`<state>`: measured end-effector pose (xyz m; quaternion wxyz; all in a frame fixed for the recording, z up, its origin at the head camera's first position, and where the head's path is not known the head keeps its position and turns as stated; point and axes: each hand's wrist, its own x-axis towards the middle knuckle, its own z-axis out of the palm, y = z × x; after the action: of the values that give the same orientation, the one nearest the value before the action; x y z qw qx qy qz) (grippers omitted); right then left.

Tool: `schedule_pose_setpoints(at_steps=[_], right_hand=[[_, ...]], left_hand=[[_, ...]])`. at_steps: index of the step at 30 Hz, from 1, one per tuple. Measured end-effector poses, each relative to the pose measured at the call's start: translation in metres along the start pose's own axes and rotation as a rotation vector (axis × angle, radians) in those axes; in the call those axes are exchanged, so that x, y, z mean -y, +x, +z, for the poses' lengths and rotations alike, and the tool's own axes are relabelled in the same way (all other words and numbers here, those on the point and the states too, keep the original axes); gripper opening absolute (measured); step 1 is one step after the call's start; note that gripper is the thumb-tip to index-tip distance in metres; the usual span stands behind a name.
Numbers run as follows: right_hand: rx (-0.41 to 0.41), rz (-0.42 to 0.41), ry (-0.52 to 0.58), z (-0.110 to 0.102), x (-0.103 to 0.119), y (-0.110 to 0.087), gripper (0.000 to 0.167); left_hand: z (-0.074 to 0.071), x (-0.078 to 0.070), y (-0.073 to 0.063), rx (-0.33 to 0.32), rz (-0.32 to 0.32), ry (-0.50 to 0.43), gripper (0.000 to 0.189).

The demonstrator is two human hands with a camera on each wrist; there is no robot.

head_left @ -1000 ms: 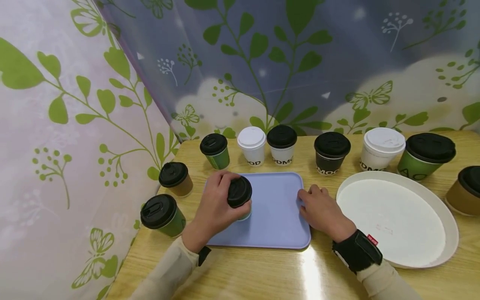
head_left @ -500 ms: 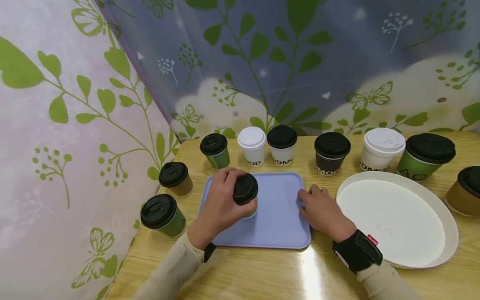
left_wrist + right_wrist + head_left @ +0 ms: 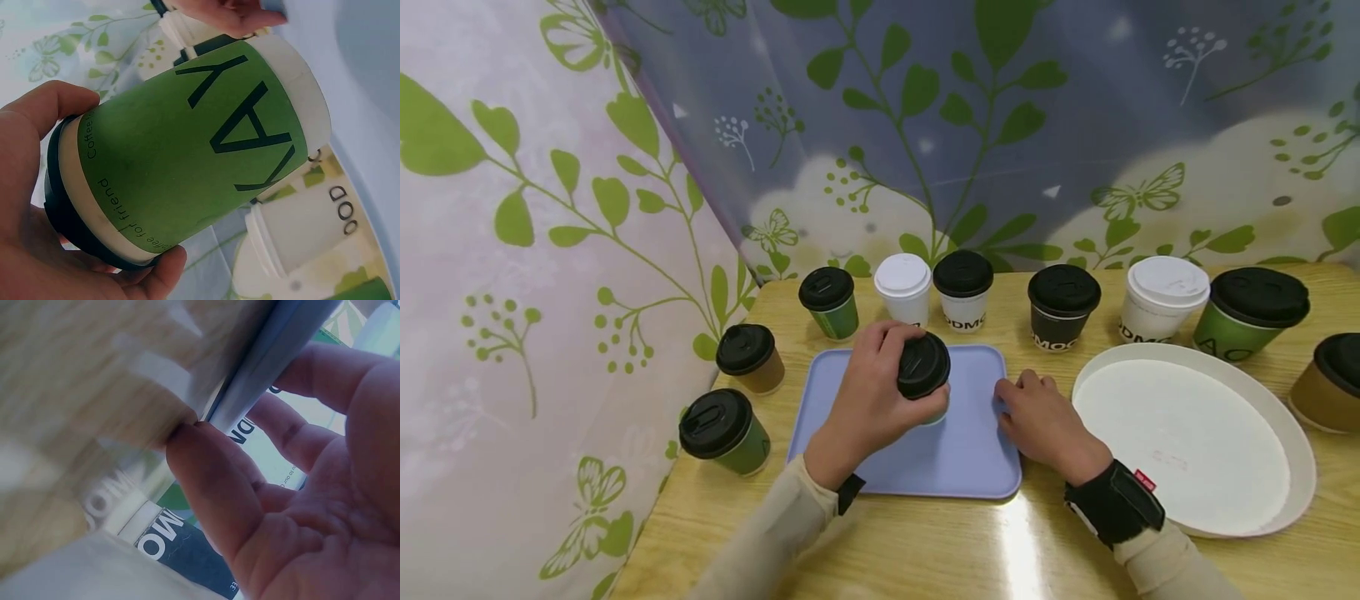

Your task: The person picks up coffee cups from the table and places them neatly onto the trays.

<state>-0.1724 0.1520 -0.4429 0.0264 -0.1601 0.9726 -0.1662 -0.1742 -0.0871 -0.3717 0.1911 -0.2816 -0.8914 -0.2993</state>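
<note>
My left hand (image 3: 883, 387) grips a green paper coffee cup (image 3: 194, 150) around its black lid (image 3: 923, 365), thumb on the near side and fingers on the far side. Large dark letters and a white base band show on the cup in the left wrist view. It stands upright at or close over the lavender tray (image 3: 895, 471), right of the tray's middle. My right hand (image 3: 1045, 425) holds the tray's right rim between thumb and curled fingers. In the right wrist view, its fingertips (image 3: 184, 440) meet the tray's edge right at the tabletop.
Several lidded cups line the back, among them a white cup (image 3: 902, 287) and a black cup (image 3: 1063, 308). A brown cup (image 3: 751, 358) and a green cup (image 3: 726, 429) stand left of the tray. A round white tray (image 3: 1187, 442) lies right, beside another brown cup (image 3: 1326, 383).
My left hand has moved right over the tray with the green cup, from its left part to past its middle. The right hand stays at the rim.
</note>
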Motion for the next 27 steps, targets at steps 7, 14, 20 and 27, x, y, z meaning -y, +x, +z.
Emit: schedule_pose_setpoints(at_steps=[7, 14, 20, 27], right_hand=[[-0.011, -0.010, -0.007, 0.000, 0.000, 0.000, 0.023], [-0.013, -0.015, -0.018, 0.001, 0.001, 0.000, 0.024], [-0.021, -0.015, -0.019, 0.001, 0.001, -0.001, 0.023], [-0.014, -0.011, -0.009, -0.001, 0.002, -0.002, 0.022]], left_hand=[[0.007, -0.010, 0.013, -0.043, 0.015, -0.038, 0.056], [0.011, -0.016, 0.017, -0.020, 0.007, -0.056, 0.056], [0.003, -0.006, 0.018, -0.018, -0.040, -0.059, 0.056], [-0.022, 0.013, 0.020, 0.043, -0.232, -0.014, 0.061]])
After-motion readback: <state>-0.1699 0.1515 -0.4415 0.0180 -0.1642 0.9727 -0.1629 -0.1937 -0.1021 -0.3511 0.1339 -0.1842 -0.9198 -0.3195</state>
